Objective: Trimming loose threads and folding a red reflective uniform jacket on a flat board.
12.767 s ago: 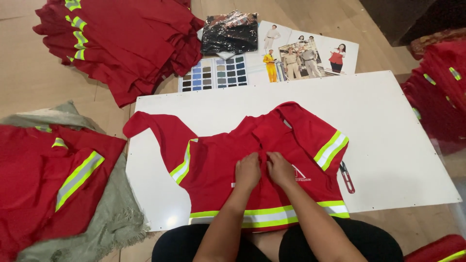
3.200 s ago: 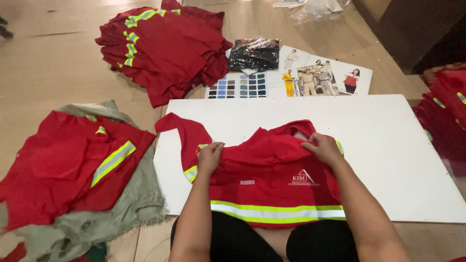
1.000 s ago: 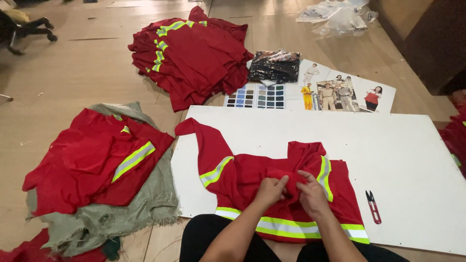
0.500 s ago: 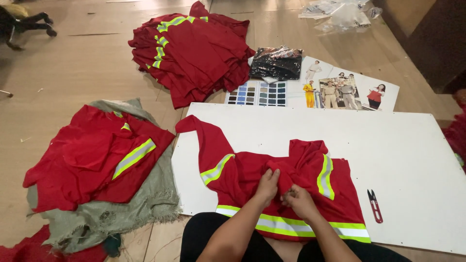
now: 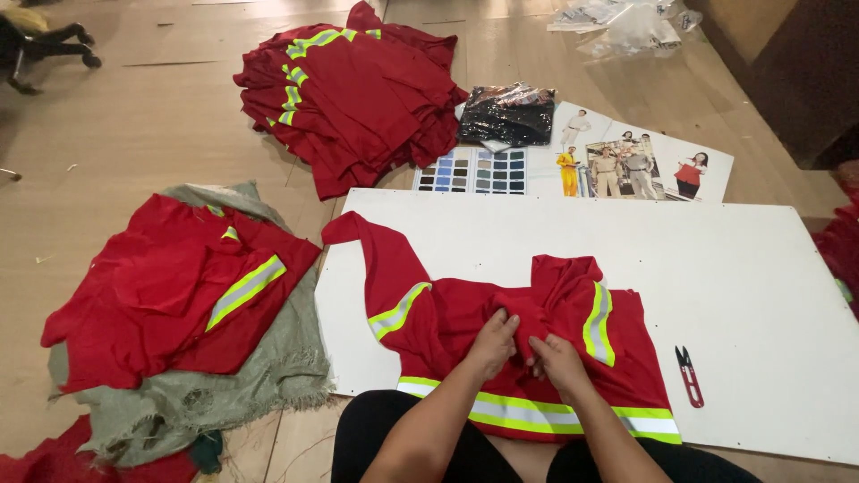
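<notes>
Head view, hands: the left hand (image 5: 495, 343) and right hand (image 5: 557, 360) sit side by side on a red shirt (image 5: 519, 344), near the person's knees.
Left fingers: curled narrow, pinching a raised fold of the shirt's red cloth.
Right fingers: also narrow, nipping the same fold just beside the left hand — the two nearly touch.
Shirt: spread on the near edge of the white board (image 5: 761, 295), hem toward the person, with a yellow-and-silver reflective band across the bottom and short bands on each sleeve; one sleeve stretches off toward the board's far left corner.
Snips: small red-handled thread snips (image 5: 689, 376) lie on the board to the right of the shirt, apart from it.
Board: a flat white sheet lying on the wooden floor (image 5: 134, 134), serving as the worktop.
Left pile: red shirts (image 5: 179, 286) with reflective stripes, heaped on a frayed green-grey cloth (image 5: 259, 385), just beside the board's left edge.
Colour chart: a card of small swatches (image 5: 474, 172) beyond the board's far edge, next to a printed sheet (image 5: 644, 161) showing people in uniforms.
Dark packet: a black garment in clear wrap (image 5: 508, 114) resting behind the chart.
Far pile: a bigger stack of red shirts (image 5: 353, 89) — farthest left of the packet.
Far right: crumpled clear bags (image 5: 626, 20) on the floor.
</notes>
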